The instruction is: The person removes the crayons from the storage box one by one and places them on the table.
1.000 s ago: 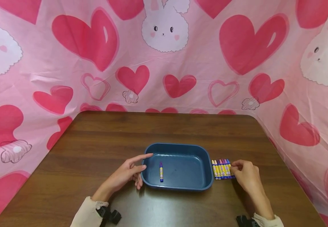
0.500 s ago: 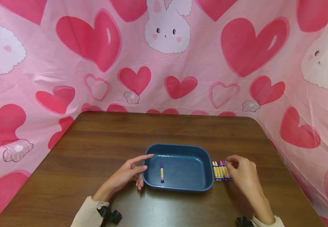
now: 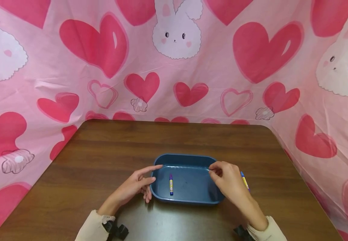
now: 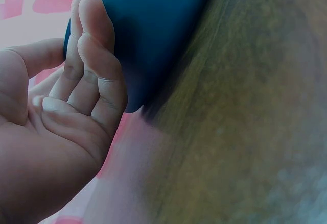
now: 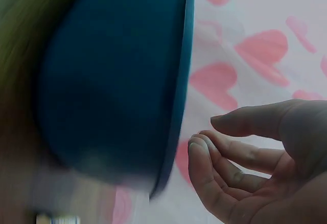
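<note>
A dark blue rectangular tray [image 3: 189, 202] stands on the table. My left hand [image 3: 136, 182] holds its left end, thumb and straight index finger over the rim, other fingers bent against the outside wall. Inside the tray, towards the left, lies a purple-tipped crayon [image 3: 171, 185] with a yellow label. My right hand [image 3: 229, 179] is above the tray's right end, thumb and fingertips close together. In the right wrist view the hand [image 5: 245, 157] is beside the tray's wall [image 5: 112, 86]; whether a crayon is between the fingertips cannot be told.
To the right of my right hand, a blue-tipped crayon [image 3: 245, 181] shows on the brown wooden table [image 3: 174, 137]; the hand covers the spot beside it. A pink cloth [image 3: 192, 72] with hearts and rabbits hangs behind the table and at its sides.
My right hand has moved left from the row of crayons to above the tray's right end, hiding most of the row. The left hand and the crayon in the tray stay put.
</note>
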A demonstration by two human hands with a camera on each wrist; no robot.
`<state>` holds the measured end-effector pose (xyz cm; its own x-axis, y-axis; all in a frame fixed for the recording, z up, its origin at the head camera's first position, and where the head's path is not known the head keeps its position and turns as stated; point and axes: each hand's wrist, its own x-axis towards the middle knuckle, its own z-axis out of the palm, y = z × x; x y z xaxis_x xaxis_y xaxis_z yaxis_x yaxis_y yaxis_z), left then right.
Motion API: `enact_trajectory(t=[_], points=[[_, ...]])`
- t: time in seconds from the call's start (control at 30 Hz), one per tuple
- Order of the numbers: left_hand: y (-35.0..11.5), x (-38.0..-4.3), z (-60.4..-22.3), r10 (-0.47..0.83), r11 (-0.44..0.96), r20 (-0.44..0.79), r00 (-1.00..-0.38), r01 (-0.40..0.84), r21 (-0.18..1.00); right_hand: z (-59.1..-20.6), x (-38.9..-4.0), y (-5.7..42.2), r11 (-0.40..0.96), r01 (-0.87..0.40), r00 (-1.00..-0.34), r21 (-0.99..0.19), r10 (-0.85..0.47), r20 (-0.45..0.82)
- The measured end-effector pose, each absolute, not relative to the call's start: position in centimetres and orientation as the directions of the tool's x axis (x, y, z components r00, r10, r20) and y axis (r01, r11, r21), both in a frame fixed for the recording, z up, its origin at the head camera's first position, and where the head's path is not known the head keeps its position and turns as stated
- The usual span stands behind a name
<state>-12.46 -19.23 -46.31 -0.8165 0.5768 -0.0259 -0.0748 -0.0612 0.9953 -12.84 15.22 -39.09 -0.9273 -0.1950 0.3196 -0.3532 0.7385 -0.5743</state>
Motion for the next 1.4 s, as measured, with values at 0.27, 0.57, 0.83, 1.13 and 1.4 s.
enact_trajectory(t=[0.27,0.57,0.83,1.13,1.4], points=[[-19.2,-12.5,-46.3,0.578,-0.054,-0.031,-0.816,-0.077,0.996,-39.3,-13.0,11.1,0.714,-0.384,-0.923,-0.585,-0.306,0.232],[-19.4,-12.4,-46.1,0.568,-0.039,-0.053,-0.821,-0.091,0.995,-40.9,-13.6,7.0,0.655,-0.474,-0.868,-0.589,-0.460,0.187],[-19.2,-12.4,-46.4,0.587,-0.059,-0.022,-0.810,-0.069,0.996,-43.4,-13.8,5.6,0.693,-0.412,-0.885,-0.592,-0.460,0.078],[-19.3,-12.4,-46.1,0.582,-0.053,-0.013,-0.813,-0.054,0.997,-44.3,-13.9,5.2,0.708,-0.378,-0.894,-0.596,-0.446,0.038],[-19.1,-12.4,-46.1,0.579,-0.041,-0.022,-0.815,-0.056,0.998,-44.4,-14.0,5.1,0.753,-0.405,-0.892,-0.519,-0.450,0.042]])
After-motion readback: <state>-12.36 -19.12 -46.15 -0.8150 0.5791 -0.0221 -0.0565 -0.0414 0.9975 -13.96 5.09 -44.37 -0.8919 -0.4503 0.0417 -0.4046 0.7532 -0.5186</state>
